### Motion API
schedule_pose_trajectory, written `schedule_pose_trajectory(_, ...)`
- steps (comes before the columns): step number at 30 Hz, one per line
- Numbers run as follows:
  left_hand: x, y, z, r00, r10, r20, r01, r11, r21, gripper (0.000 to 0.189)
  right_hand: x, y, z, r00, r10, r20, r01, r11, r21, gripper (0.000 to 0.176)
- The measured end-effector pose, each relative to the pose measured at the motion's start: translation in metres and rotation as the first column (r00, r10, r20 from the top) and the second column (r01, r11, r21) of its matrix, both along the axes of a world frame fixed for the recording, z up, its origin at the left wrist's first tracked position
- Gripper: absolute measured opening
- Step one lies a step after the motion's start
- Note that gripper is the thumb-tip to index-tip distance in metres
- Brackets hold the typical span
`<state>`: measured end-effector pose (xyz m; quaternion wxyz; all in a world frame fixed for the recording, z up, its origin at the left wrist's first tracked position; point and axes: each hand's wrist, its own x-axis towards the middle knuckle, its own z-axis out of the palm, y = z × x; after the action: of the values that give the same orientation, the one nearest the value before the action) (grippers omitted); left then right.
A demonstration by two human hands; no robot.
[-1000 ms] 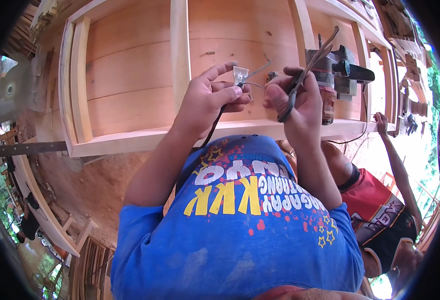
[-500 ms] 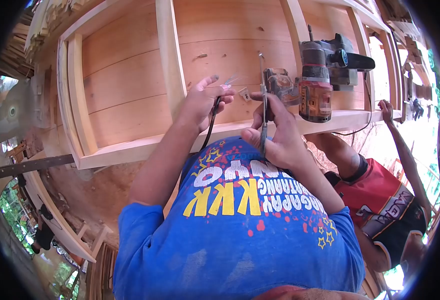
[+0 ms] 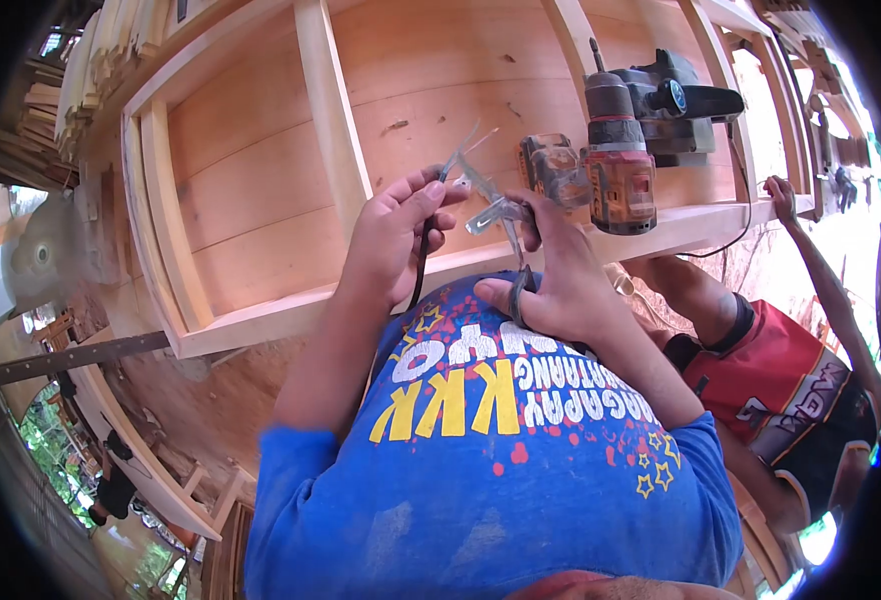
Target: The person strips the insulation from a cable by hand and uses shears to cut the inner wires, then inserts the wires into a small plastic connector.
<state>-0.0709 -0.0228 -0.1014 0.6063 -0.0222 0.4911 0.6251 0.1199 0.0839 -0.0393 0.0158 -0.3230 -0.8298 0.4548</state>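
My left hand (image 3: 401, 225) pinches a black cable (image 3: 422, 262) between thumb and fingers. Thin bare wire ends (image 3: 481, 139) stick out past its fingertips. In my right hand (image 3: 561, 270) is a pair of scissors (image 3: 514, 245), its dark handle loop by the thumb. The scissors' blades are spread and reach toward the wire ends, close to the left fingertips. Both hands are over the near rail of a wooden frame (image 3: 251, 328) with a boarded panel inside.
A red and black cordless drill (image 3: 621, 150) stands beside a dark corded power tool (image 3: 683, 110). A battery pack (image 3: 553, 168) lies left of the drill. At right, a person in a red jersey (image 3: 771, 370) has a hand (image 3: 781, 198) on the frame. Wood strips (image 3: 101, 70) are stacked at far left.
The scissors have turned from edge-on to spread, and their blades have swung left toward the wire ends. My left hand has raised the cable end slightly, and the view has shifted a little.
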Motion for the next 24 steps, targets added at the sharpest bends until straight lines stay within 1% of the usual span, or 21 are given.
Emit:
schedule_pose_trajectory(2, 0.004, -0.01, 0.011, 0.999, 0.034, 0.029, -0.036, 0.998, 0.056, 0.03, 0.0, -0.003, 0.0, 0.999, 0.039, -0.005, -0.038, 0.991, 0.125, 0.093)
schedule_pose_trajectory(4, 0.006, -0.021, 0.019, 0.996, 0.054, 0.074, -0.061, 0.994, 0.095, 0.03, 0.001, -0.007, 0.005, 0.999, 0.035, -0.024, -0.032, 0.991, 0.127, 0.094)
schedule_pose_trajectory(5, 0.008, -0.027, 0.023, 0.996, 0.063, 0.056, -0.067, 0.994, 0.086, 0.028, 0.002, -0.008, 0.01, 0.999, 0.037, -0.033, -0.033, 0.991, 0.126, 0.095)
schedule_pose_trajectory(8, 0.016, -0.043, 0.034, 0.994, 0.109, -0.017, -0.108, 0.992, 0.058, 0.025, 0.01, -0.005, 0.029, 0.996, 0.078, 0.044, -0.079, 0.997, 0.02, 0.093)
schedule_pose_trajectory(9, 0.022, -0.045, 0.043, 0.983, 0.171, -0.068, -0.166, 0.983, 0.072, 0.025, 0.015, -0.007, 0.028, 0.995, 0.074, 0.063, -0.078, 0.995, 0.057, 0.089)
schedule_pose_trajectory(11, 0.027, -0.052, 0.049, 0.952, 0.239, -0.19, -0.197, 0.956, 0.218, 0.024, 0.024, -0.007, 0.028, 0.993, 0.091, 0.077, -0.097, 0.992, 0.076, 0.088)
schedule_pose_trajectory(13, 0.034, -0.056, 0.052, 0.907, 0.298, -0.298, -0.186, 0.918, 0.351, 0.024, 0.029, -0.009, 0.033, 0.99, 0.096, 0.106, -0.108, 0.988, 0.107, 0.085)
schedule_pose_trajectory(16, 0.042, -0.057, 0.061, 0.879, 0.253, -0.405, -0.084, 0.917, 0.391, 0.021, 0.029, -0.01, 0.042, 0.989, 0.098, 0.115, -0.113, 0.985, 0.131, 0.084)
schedule_pose_trajectory(17, 0.047, -0.056, 0.064, 0.87, 0.257, -0.422, -0.076, 0.914, 0.399, 0.021, 0.028, -0.011, 0.044, 0.99, 0.106, 0.093, -0.116, 0.987, 0.108, 0.083)
schedule_pose_trajectory(20, 0.055, -0.055, 0.064, 0.865, 0.227, -0.447, -0.062, 0.933, 0.355, 0.021, 0.026, -0.013, 0.038, 0.992, 0.125, -0.019, -0.121, 0.983, 0.138, 0.084)
schedule_pose_trajectory(21, 0.055, -0.057, 0.062, 0.866, 0.204, -0.457, -0.026, 0.93, 0.367, 0.021, 0.025, -0.015, 0.039, 0.992, 0.126, -0.012, -0.122, 0.98, 0.154, 0.085)
schedule_pose_trajectory(23, 0.059, -0.057, 0.066, 0.877, 0.178, -0.447, -0.015, 0.939, 0.344, 0.021, 0.025, -0.018, 0.042, 0.992, 0.127, 0.006, -0.126, 0.974, 0.186, 0.086)
schedule_pose_trajectory(24, 0.061, -0.056, 0.068, 0.882, 0.166, -0.442, -0.01, 0.943, 0.333, 0.02, 0.024, -0.019, 0.041, 0.992, 0.126, -0.015, -0.12, 0.971, 0.207, 0.086)
